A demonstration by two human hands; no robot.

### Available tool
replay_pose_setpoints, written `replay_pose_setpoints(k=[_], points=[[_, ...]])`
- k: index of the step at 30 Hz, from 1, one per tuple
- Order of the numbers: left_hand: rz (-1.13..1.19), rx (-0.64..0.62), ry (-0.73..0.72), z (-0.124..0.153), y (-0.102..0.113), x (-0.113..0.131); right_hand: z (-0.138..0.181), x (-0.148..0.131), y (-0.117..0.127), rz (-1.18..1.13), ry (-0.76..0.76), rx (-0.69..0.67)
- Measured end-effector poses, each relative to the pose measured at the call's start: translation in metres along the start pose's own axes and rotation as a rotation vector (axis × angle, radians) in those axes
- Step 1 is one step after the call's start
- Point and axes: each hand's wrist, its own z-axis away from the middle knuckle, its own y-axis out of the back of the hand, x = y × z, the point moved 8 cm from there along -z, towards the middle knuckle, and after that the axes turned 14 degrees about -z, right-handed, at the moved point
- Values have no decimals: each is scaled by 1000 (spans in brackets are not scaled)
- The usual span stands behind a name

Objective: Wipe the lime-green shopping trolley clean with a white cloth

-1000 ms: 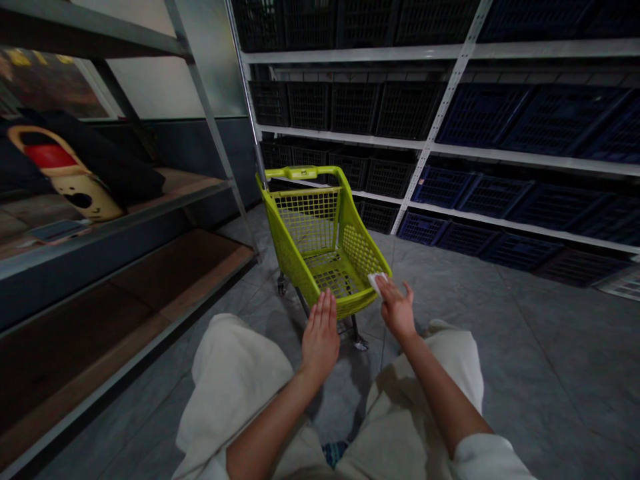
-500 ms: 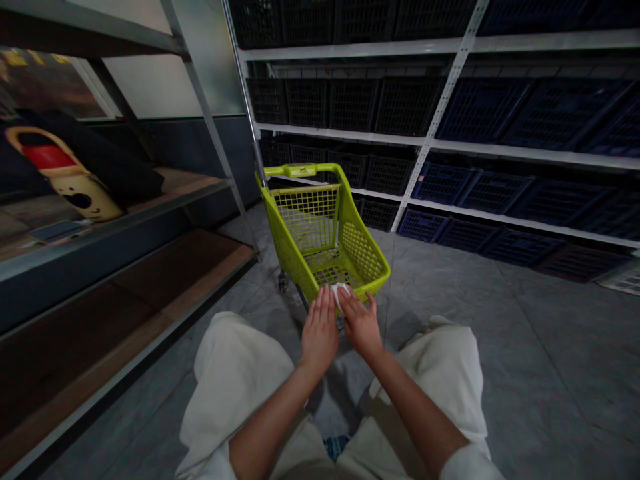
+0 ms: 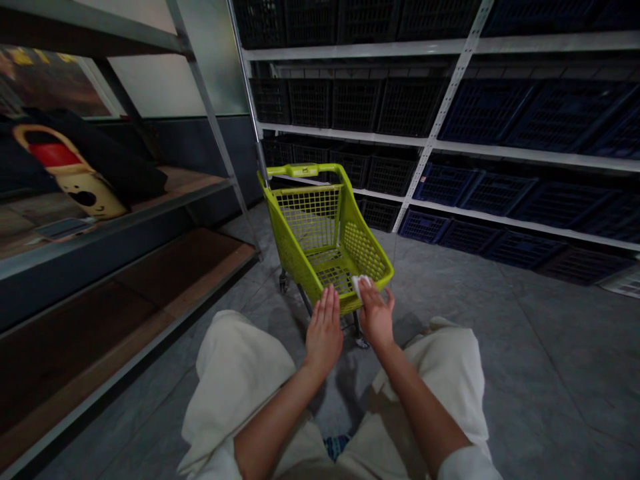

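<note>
A small green shopping cart (image 3: 367,243) stands on the floor between my knees and the shelves, its basket facing me. My left hand (image 3: 324,331) lies with outstretched fingers against the cart's near rim, and nothing shows in it. To its right, my right hand (image 3: 376,313) presses a crumpled white cloth (image 3: 362,284) onto the same rim. The cloth, perhaps a tissue or wipe, peeks out beyond my right fingertips; the rest of it is hidden under the fingers.
At left, a metal-framed shelf (image 3: 150,277) with wooden boards carries a yellow and red cartoon-faced container (image 3: 90,190) and a phone (image 3: 65,229). Tall white racks (image 3: 425,150) behind the cart hold black crates (image 3: 355,103) and dark blue crates (image 3: 445,185).
My right hand has slid right along the cart's rim with the white cloth, away from my left hand. My left hand stays nearly in place.
</note>
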Motion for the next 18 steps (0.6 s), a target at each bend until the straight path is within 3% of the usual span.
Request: replay_pose_setpoints(k=[3, 5, 8, 11, 13, 15, 18], points=[[-9, -3, 11, 1, 1, -4, 9, -40, -18, -83, 115, -114], [-18, -12, 11, 1, 1, -6, 10, -42, -19, -96, 167, -164], [-23, -23, -4, 2, 1, -8, 5, -6, -5, -55, 177, -155], [-14, -24, -7, 2, 1, -6, -5, 50, 20, 27, 72, -46], [-9, -19, -4, 1, 1, -4, -10, 72, 31, 67, 19, 1], [-4, -13, 1, 1, 1, -1, -10, 72, 32, 90, -20, 37], [-1, -6, 12, 2, 1, 2, -3, 36, 17, 72, -33, 64]])
